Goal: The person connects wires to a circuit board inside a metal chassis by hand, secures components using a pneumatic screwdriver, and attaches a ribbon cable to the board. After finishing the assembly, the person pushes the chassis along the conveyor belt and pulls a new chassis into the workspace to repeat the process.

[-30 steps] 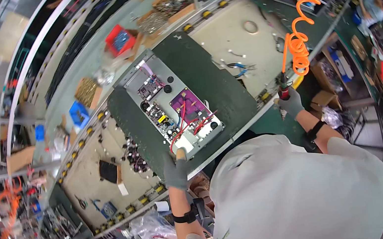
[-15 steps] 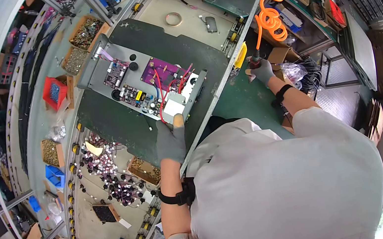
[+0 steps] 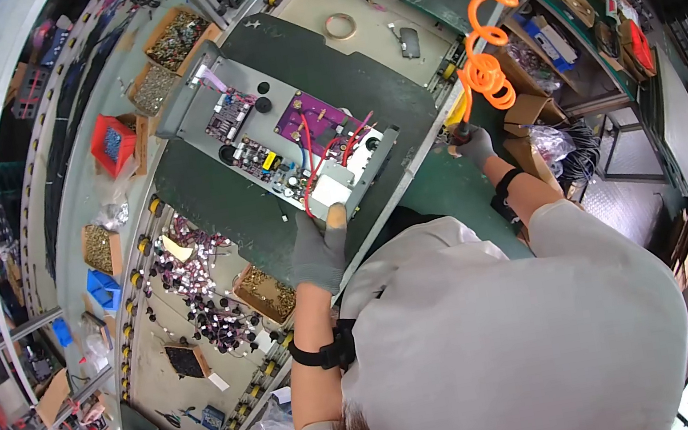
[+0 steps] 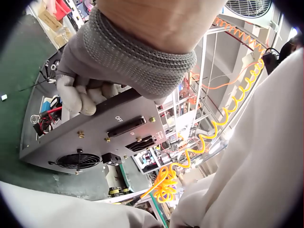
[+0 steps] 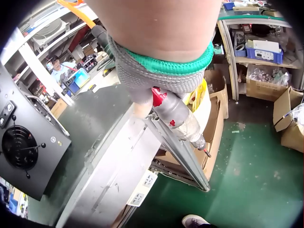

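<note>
The metal chassis [image 3: 269,128] lies at the head view's centre, its lower edge gripped by the left hand [image 3: 321,255]; right of centre, the right hand [image 3: 476,149] holds a power tool [image 5: 176,116].

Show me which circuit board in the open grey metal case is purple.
The flat rectangular purple circuit board, with a red wire over it; the other boards, one bearing a yellow block, look darker and more crowded.
</note>
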A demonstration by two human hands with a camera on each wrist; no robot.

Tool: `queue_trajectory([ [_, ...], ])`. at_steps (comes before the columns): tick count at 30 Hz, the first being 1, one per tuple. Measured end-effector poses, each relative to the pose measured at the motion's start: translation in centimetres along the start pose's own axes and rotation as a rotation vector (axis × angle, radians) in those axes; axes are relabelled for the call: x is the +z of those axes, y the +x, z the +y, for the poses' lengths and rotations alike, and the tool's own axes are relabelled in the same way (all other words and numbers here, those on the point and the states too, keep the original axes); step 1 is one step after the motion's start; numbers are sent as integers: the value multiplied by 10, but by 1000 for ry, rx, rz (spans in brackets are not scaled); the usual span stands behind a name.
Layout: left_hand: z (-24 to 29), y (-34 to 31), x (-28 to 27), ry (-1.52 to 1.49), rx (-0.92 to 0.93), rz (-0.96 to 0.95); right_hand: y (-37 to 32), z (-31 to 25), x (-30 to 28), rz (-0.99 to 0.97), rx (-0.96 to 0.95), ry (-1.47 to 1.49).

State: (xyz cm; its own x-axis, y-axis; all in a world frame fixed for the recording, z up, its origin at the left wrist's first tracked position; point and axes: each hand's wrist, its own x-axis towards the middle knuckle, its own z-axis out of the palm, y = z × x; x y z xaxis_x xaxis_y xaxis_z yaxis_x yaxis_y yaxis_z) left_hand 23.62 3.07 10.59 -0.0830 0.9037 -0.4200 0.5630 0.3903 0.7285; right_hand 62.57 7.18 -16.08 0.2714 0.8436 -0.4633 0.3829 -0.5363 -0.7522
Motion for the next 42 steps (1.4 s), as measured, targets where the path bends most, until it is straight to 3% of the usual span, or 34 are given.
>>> queue_trajectory([
  [2, 6, -3, -4, -47, -37, 5, -18, -20, 5, 4, -2, 67],
  [4, 6, -5, -9, 309, 25, -139, -27, -32, 15, 230, 40, 238],
  [5, 4, -6, -12, 374, 20, -205, -20, -12, 17, 216, 28, 245],
  [7, -4, -12, -6, 414, 103, -113, 5, 46, 20, 147, -25, -15],
  [8, -11, -11, -2, 390, 147, -70, -7, 27, 19, 139, -39, -6],
  [10, -8, -15, 8, 407, 247, 52, -53, -53, 5, 168, 182, -486],
  [11, -7, -16, 11, 415, 348, 156, -47, -36, 9, 164, 168, -477],
  [13, -11, -14, 14, 415, 368, 176, -29, -15, 17, -91, 312, -458],
  [14, -11, -12, 13, 406, 393, 185, -22, -19, 16, -89, 298, -452],
  [16, -6, -14, 9, 394, 420, 191, -40, -87, -11, -660, 594, -8],
  [17, -7, -16, 5, 377, 473, 190, -52, -121, -15, -753, 526, 81],
  [18, -9, -18, 0, 362, 526, 188, -61, -143, -13, -638, 298, -15],
  [20, -24, -26, -13, 356, 569, 206, -70, -173, -1, -283, -405, -438],
  [23, -19, -39, -22, 411, 457, 152, -90, -280, 2, -291, -440, -380],
  [27, -38, -47, -26, 409, 429, 175, -56, -339, 56, -368, -682, -199],
  [31, -42, -57, -26, 497, 386, 237, -23, -393, 126, -394, -879, -341],
  [35, -49, -66, -23, 506, 322, 295, -13, -420, 193, -479, -904, -329],
  [38, -44, -69, -25, 424, 301, 317, -9, -432, 221, -628, -794, -413],
  [40, -51, -69, -24, 399, 291, 318, -2, -430, 236, -470, -971, -514],
  [41, -56, -68, -17, 386, 291, 317, 3, -420, 241, -476, -979, -514],
  [42, -53, -68, -17, 376, 282, 316, -3, -418, 241, -324, -995, -500],
])
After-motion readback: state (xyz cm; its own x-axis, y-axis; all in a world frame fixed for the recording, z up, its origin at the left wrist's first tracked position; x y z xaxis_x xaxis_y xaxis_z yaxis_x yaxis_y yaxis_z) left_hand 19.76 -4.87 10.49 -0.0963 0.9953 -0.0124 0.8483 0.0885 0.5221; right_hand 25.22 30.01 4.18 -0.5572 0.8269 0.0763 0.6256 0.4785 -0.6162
